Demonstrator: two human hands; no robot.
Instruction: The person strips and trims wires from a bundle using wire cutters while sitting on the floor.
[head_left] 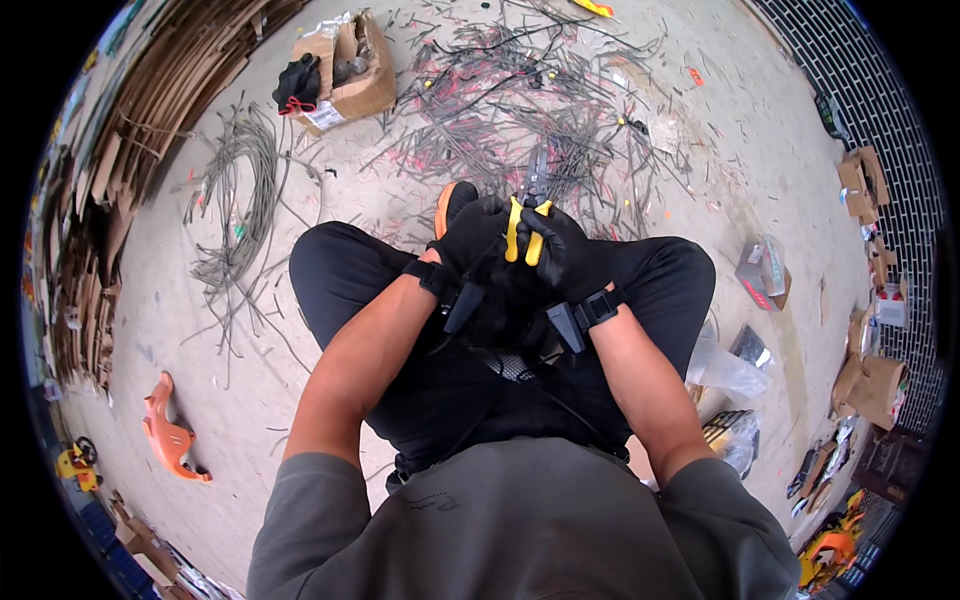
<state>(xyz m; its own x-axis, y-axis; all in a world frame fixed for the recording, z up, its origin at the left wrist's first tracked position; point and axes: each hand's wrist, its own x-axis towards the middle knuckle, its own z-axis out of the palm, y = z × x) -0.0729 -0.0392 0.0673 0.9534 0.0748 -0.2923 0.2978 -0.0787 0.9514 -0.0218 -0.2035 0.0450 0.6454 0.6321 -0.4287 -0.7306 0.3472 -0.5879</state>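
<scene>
Both my hands wear black gloves and meet above my crossed legs. In my right hand (567, 252) is a pair of wire strippers (538, 178) with yellow handles and grey jaws. The jaws point away from me, over the scattered wire offcuts (500, 110). My left hand (473, 236) is closed right beside the yellow handles, its fingers curled. What it grips, if anything, is hidden by the dark glove against dark trousers.
Left of me lies a loose coil of grey cable (245, 190). A cardboard box (362, 88) with black items stands beyond it. An orange plastic part (168, 430) lies at lower left; a small box (763, 272) and plastic bags (722, 368) are on the right.
</scene>
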